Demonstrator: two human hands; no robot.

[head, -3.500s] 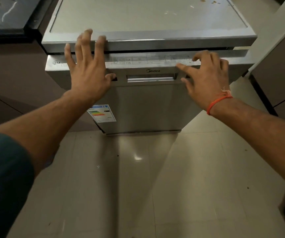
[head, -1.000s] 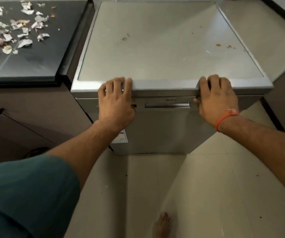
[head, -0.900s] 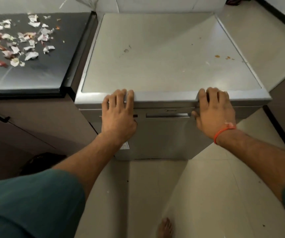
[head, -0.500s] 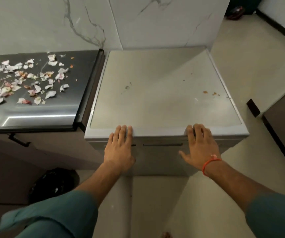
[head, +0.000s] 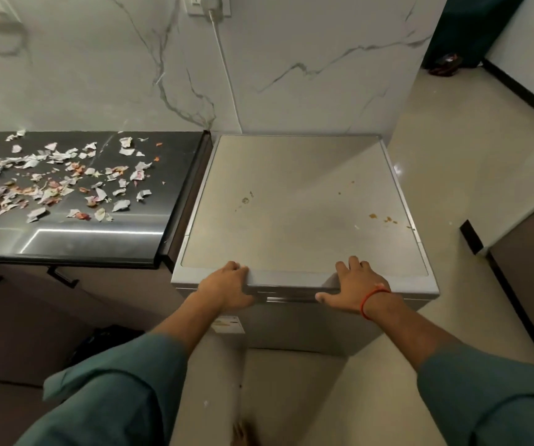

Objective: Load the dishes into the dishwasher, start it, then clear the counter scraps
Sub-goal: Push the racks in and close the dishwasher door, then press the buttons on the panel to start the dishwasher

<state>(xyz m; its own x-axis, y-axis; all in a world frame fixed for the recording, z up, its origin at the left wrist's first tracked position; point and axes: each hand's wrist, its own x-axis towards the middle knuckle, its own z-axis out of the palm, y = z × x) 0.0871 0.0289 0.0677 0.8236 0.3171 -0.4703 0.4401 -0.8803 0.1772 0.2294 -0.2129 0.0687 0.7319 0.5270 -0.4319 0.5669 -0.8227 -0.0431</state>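
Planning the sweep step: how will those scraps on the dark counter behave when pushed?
The scraps look thin, torn and curled, so probably very light and floppy. Loosely scattered on the glossy counter, they would likely slide easily, scatter rather than move together, and resist pinching.

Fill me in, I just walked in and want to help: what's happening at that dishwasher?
A person in green sleeves stands at the dishwasher, both hands on its top front edge: the left hand and the right hand, with an orange band at its wrist. The door looks closed. Torn scraps lie scattered over the dark counter beside it, uncleared.
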